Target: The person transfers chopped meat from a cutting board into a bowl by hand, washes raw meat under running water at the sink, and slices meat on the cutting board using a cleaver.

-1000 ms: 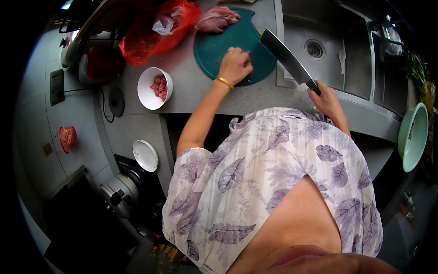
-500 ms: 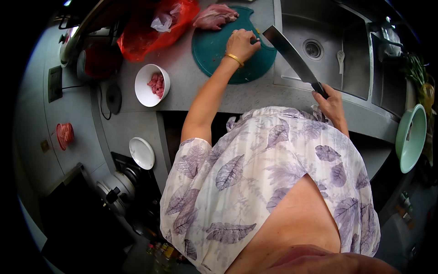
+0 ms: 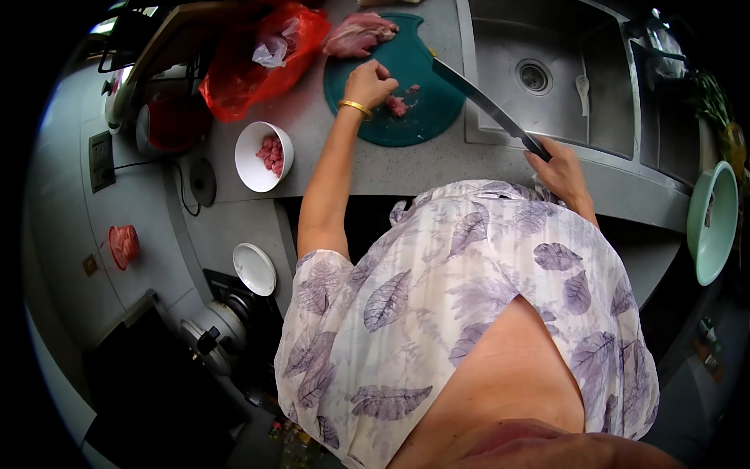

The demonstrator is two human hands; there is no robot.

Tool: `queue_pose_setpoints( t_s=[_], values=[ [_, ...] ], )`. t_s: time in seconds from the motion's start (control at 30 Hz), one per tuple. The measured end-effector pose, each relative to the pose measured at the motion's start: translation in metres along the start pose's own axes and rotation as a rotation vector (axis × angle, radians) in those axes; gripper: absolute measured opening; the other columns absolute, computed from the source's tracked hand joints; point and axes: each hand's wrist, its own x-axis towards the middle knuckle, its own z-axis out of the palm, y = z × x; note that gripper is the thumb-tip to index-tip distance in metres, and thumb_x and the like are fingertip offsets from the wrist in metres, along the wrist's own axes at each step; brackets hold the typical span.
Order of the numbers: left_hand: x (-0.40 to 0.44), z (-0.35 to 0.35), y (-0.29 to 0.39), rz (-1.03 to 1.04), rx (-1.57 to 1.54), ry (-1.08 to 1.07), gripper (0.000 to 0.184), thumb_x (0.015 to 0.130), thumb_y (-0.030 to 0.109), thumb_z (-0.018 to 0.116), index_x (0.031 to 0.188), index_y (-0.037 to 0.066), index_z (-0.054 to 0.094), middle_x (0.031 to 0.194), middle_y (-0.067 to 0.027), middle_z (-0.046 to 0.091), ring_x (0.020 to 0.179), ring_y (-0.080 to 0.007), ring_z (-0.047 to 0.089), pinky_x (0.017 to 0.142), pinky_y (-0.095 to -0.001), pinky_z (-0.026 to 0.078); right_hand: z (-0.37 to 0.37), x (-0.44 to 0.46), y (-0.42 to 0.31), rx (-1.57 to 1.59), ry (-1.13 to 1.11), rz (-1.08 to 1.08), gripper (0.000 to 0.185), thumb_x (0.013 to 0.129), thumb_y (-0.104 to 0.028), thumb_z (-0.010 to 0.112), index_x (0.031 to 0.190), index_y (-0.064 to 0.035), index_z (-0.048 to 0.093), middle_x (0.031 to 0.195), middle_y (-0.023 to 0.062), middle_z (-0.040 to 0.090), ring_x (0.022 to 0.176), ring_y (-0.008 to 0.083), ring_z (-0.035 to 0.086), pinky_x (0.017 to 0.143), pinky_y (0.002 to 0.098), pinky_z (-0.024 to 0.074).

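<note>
My right hand [image 3: 561, 172] is wrapped round the black handle of a cleaver [image 3: 483, 102]. Its blade points up and left, held over the counter between the sink and the board, with the tip by the board's right edge. My left hand [image 3: 371, 84] is over the left part of a green cutting board [image 3: 430, 70], fingers curled together; whatever they may hold is hidden. Just right of those fingers lie small pieces of raw meat [image 3: 397, 106]. A larger raw meat piece [image 3: 361, 35] rests at the board's upper left.
A white bowl [image 3: 248, 166] with cut meat stands left of the board, near a red plastic bag [image 3: 234, 82]. On the right is a steel sink [image 3: 500, 47] with a white spoon [image 3: 583, 94]. A green basin [image 3: 712, 242] sits far right; a white lid [image 3: 255, 270] lies lower left.
My left hand has moved left across the board, and the small meat pieces now show beside it. The cleaver's tip has shifted slightly left and down. The view has shifted a little.
</note>
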Motion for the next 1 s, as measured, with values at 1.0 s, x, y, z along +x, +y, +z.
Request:
queue_pose_setpoints(
  t_s=[1.0],
  values=[
    [-0.068,0.012,0.003,0.144,0.204,0.186,0.031,0.064,0.025,0.073,0.075,-0.001,0.060,0.079,-0.0171,0.060,0.078,-0.0322,0.057,0.074,-0.0383,0.047,0.006,0.018,-0.020,-0.106,-0.069,-0.016,0.023,0.080,-0.018,0.058,0.083,0.0038,0.054,0.066,0.0256,0.056,0.063,0.0415,0.055,0.058,0.0434,0.0409]
  ],
)
